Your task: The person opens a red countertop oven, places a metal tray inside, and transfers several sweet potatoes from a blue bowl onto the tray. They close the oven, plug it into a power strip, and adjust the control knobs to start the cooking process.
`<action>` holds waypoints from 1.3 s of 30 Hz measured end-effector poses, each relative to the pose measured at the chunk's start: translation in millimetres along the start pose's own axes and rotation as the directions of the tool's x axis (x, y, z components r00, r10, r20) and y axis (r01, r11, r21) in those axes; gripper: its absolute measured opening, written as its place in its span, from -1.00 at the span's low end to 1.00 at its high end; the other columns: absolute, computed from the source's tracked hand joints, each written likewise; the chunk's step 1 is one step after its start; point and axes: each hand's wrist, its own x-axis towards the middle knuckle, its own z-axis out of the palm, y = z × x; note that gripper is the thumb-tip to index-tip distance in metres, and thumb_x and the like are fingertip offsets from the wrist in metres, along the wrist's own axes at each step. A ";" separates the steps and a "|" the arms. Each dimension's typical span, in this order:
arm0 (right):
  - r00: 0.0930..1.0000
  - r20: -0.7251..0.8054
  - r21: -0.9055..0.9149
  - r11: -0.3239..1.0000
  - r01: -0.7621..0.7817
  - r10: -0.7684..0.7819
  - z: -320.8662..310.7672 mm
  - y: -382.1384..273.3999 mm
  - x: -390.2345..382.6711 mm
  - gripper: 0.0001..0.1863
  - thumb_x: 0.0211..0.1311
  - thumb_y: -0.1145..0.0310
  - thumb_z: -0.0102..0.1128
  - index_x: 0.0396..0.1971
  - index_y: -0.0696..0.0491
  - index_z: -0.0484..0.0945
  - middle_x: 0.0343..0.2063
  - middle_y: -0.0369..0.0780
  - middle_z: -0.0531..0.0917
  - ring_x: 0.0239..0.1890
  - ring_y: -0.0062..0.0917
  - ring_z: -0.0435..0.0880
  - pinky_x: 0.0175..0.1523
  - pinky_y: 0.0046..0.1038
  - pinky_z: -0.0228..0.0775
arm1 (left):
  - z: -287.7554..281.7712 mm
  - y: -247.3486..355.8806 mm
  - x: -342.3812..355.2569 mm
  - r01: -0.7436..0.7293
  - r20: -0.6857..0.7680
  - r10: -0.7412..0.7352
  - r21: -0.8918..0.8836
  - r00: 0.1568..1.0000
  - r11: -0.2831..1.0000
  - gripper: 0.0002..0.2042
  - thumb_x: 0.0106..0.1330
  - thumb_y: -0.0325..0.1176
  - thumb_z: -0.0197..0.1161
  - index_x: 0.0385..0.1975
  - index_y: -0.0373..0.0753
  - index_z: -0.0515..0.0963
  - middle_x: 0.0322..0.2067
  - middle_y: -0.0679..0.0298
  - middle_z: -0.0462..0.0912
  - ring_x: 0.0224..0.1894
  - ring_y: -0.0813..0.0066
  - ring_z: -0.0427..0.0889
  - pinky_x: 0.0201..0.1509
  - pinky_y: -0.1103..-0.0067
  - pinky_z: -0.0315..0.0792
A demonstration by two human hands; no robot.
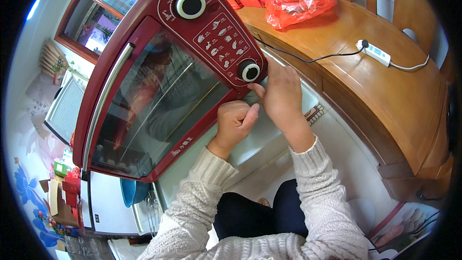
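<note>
a toaster oven (166, 84) in glossy dark red stands on a pale, smooth surface (260, 147), filling the upper left and middle of the view ahead of the person. it is boxy with rounded corners; its glass door (156, 101) is shut, dark and reflective, with thin metal rods showing inside. a curved, shiny metal bar handle (107, 96) runs along the door. the red control panel (221, 43) carries small white food pictures between two round knobs with pale rims and black centres, an upper knob (191, 5) and a lower knob (250, 71).

the right hand (283, 94) is partly open, fingers together and thumb spread away, at the oven's corner; the thumb tip sits just below the lower knob, by the panel edge. the left hand (232, 123) is curled into a loose fist, thumb lifted, beside the door's red frame; i cannot tell whether it touches the frame. nothing shows in its grip. both wrists end in ribbed cuffs of a nubby cream knit sweater (192, 197).
</note>
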 end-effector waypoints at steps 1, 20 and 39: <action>1.000 0.016 0.009 1.000 -0.011 0.011 -0.2 -1.1 0.8 -0.24 -0.02 0.18 0.53 0.16 0.20 0.40 -0.17 -0.13 0.64 -0.06 -0.18 0.58 0.18 -0.19 0.30 | -0.6 -0.4 -0.3 -0.008 0.003 0.008 0.013 1.000 1.000 -0.65 0.27 -0.50 0.30 -0.79 -0.31 0.41 -0.77 0.17 0.40 -0.72 0.25 0.38 -0.60 0.40 0.19; 1.000 -0.007 0.029 0.999 0.025 -0.025 -6.6 -5.7 1.9 -0.33 -0.03 0.30 0.52 0.11 0.12 0.44 -0.21 -0.14 0.64 -0.18 -0.15 0.58 0.04 -0.17 0.33 | 1.6 -5.3 -4.9 -0.036 -0.112 0.041 0.047 0.993 0.998 -0.62 0.22 -0.50 0.33 -0.79 -0.32 0.32 -0.77 0.11 0.31 -0.74 0.17 0.31 -0.60 0.34 0.16; 1.000 0.003 0.057 0.998 0.010 -0.011 -8.1 -4.9 2.3 -0.34 0.00 0.29 0.52 0.11 0.12 0.44 -0.23 -0.10 0.65 -0.14 -0.13 0.59 0.04 -0.16 0.34 | 2.0 -5.9 -4.4 -0.035 -0.124 0.039 0.033 0.991 0.999 -0.61 0.23 -0.48 0.33 -0.79 -0.31 0.33 -0.77 0.11 0.34 -0.73 0.16 0.32 -0.60 0.34 0.16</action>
